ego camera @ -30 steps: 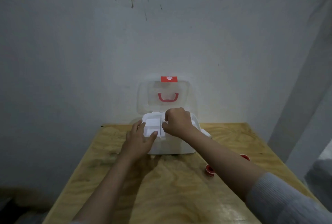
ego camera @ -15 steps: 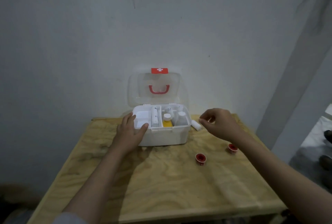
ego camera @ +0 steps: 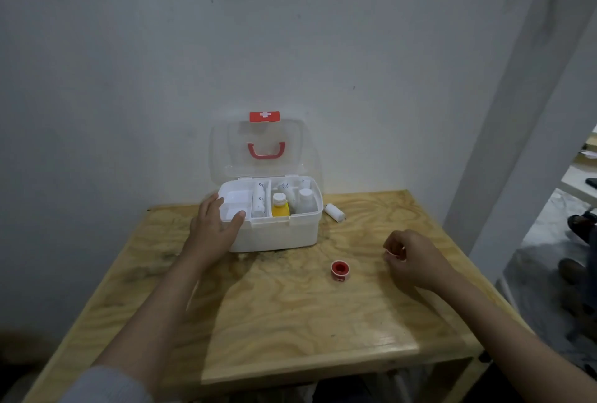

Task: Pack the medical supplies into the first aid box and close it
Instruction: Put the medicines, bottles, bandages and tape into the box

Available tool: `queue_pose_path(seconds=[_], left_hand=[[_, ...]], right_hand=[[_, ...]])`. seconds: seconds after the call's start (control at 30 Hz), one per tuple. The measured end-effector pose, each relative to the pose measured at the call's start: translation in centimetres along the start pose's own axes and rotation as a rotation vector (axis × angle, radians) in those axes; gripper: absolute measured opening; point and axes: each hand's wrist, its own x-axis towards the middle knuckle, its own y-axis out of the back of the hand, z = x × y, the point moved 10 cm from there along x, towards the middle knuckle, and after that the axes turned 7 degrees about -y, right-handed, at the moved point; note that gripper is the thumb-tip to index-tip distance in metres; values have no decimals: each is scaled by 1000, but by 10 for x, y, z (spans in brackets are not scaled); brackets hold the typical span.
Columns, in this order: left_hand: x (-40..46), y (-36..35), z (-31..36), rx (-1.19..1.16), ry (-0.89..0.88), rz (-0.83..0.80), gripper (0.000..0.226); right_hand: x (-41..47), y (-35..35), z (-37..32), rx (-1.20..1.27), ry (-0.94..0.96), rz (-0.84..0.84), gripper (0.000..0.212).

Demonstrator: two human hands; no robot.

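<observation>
The white first aid box stands open at the back of the wooden table, its clear lid upright with a red handle. Inside are a white tray, a bandage roll, a yellow bottle and a white bottle. My left hand grips the box's left front corner, thumb on the rim. A red tape roll lies on the table in front of the box. My right hand is curled over a second small red roll, of which only a sliver shows at the fingertips.
Another white bandage roll lies on the table just right of the box. A wall stands close behind the table and a pillar rises at the right. Shoes are on the floor beyond the table's right edge.
My right hand left the box, swung right and came down onto the far red roll, covering it. My left hand stayed on the box. The view shifted down.
</observation>
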Motion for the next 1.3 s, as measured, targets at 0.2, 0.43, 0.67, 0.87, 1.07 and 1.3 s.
queue_pose_path(seconds=[0.2, 0.43, 0.67, 0.87, 1.07, 1.3], left_hand=[[0, -1, -1, -1, 1, -4, 65], [0, -2, -3, -27, 1, 7, 64], [1, -4, -7, -34, 10, -3, 66], [0, -5, -8, -60, 23, 1, 66], [-1, -4, -8, -126, -6, 33, 67], [-7, -8, -11, -221, 15, 38, 73]], right_hand=[[1, -5, 1, 76, -22, 25, 10], [-23, -23, -45, 192, 104, -106, 10], [-28, -45, -64, 129, 134, -155, 18], [-23, -24, -83, 210, 177, -70, 13], [-3, 28, -171, 275, 364, 31, 14], [55, 15, -288, 91, 531, 2, 26]])
